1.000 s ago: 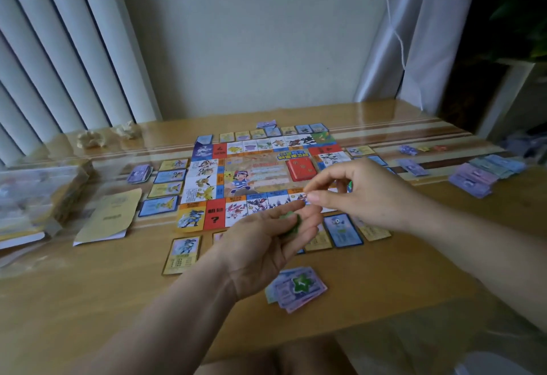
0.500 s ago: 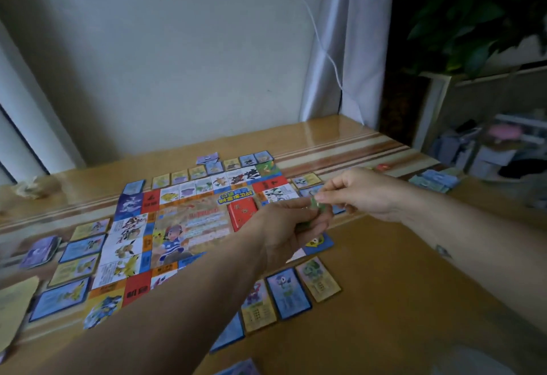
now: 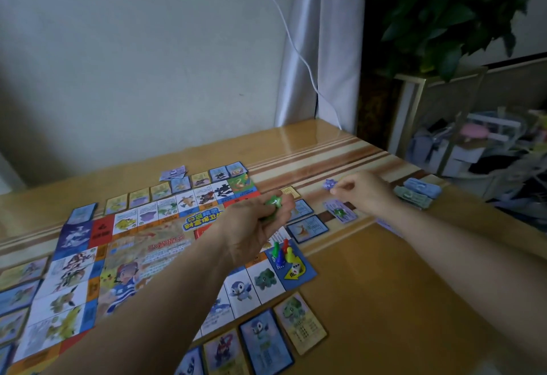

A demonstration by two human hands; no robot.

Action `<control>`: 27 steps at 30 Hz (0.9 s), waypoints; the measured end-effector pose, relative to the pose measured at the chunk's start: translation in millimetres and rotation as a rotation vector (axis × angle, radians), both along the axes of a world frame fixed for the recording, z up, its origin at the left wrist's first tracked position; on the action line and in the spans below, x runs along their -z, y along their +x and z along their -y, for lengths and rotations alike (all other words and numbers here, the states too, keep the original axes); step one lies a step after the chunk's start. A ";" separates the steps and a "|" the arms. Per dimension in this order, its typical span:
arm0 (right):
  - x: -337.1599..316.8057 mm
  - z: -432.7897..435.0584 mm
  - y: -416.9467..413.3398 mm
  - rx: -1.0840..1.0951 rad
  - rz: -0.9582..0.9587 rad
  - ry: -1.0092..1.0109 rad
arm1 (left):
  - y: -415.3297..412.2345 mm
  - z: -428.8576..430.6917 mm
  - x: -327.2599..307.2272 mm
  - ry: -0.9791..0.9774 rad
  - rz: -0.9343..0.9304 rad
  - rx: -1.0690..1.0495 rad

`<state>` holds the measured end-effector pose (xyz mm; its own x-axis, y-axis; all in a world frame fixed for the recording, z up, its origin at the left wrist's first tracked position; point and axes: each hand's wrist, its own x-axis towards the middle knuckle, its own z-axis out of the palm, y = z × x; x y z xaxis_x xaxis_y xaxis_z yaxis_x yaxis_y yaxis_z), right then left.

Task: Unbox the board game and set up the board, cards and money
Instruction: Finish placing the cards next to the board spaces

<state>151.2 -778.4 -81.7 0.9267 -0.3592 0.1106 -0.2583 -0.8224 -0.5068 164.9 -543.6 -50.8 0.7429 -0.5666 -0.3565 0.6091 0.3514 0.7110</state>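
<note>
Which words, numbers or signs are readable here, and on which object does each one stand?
"由" (likely): yellow arrow on the board's corner square.
Board title, yellow characters on blue: blurred, partly hidden by the left hand.
Green notes in the left hand, purple note in the right hand, cards: print too small to read.

A dim pale wall [image 3: 133,63] filled eleven o'clock. A white curtain [image 3: 331,49] and a thin cord [image 3: 288,34] hung at one, a leafy plant [image 3: 444,13] stood at two, and a glossy wooden table [image 3: 384,286] lay below.

Left hand [image 3: 251,226] held forward, grip curled; right hand [image 3: 368,194] reaches farther out, fingertips [image 3: 336,190] apparently pinched.
</note>
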 end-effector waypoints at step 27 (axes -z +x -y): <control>8.2 -269.3 270.0 -0.127 -0.008 0.265 | 106.6 -250.1 -4.5 -0.106 0.060 -0.515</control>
